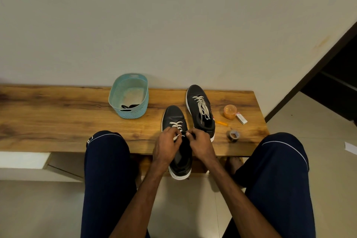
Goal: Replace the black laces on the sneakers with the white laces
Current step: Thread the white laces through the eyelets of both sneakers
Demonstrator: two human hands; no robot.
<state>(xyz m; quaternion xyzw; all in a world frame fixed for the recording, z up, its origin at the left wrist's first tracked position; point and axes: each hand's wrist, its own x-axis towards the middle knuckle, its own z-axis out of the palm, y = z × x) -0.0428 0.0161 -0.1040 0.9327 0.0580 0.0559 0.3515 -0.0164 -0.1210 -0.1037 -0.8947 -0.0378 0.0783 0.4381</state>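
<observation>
Our left hand (168, 147) and right hand (201, 145) meet over the near sneaker (173, 116), fingers (172, 131) curled, each pinching the white lace (176, 124); the laced second sneaker (199, 106) stands just beyond the right fingers.

Just 1 camera, worn on the person's head, wide-angle, so it took in plenty. It faced forward and down over both thighs (108, 179) at the wooden bench (58, 114) close in front. The left hand (168, 146) and right hand (201, 146) sat just below frame centre, at arm's reach. Plain wall (173, 15) filled the top part; floor tiles (318, 121) showed at right.
</observation>
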